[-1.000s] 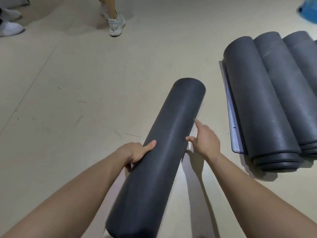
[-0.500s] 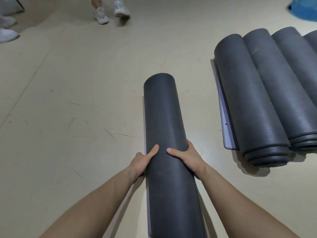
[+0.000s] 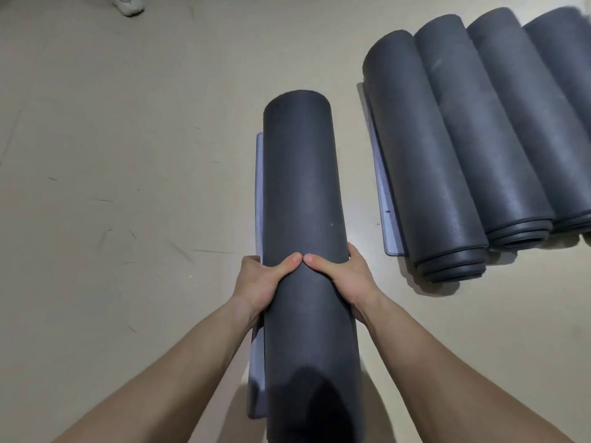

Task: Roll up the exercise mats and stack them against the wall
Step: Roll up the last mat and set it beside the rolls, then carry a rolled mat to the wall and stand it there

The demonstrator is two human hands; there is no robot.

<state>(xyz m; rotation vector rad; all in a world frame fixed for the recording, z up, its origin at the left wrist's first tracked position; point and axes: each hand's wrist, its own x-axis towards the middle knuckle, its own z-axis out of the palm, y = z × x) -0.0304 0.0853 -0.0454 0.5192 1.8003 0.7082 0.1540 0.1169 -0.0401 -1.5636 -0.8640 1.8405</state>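
Observation:
A rolled dark grey exercise mat (image 3: 300,187) points straight away from me, lifted off the beige floor. My left hand (image 3: 260,282) grips its left side and my right hand (image 3: 343,278) grips its right side, thumbs meeting on top. A pale lilac loose edge (image 3: 258,193) of the mat shows along its left side. Its near end is hidden at the bottom of the frame.
Several rolled grey mats (image 3: 425,161) lie side by side on the floor at the right, the nearest with a lilac flap (image 3: 382,193) sticking out. Another person's white shoe (image 3: 128,4) shows at the top left. Scuffed bare floor (image 3: 112,155) spreads to the left.
The mat has swung from a diagonal to pointing straight ahead and has come up closer. Both hands went from resting beside it to clasping it, thumbs now touching.

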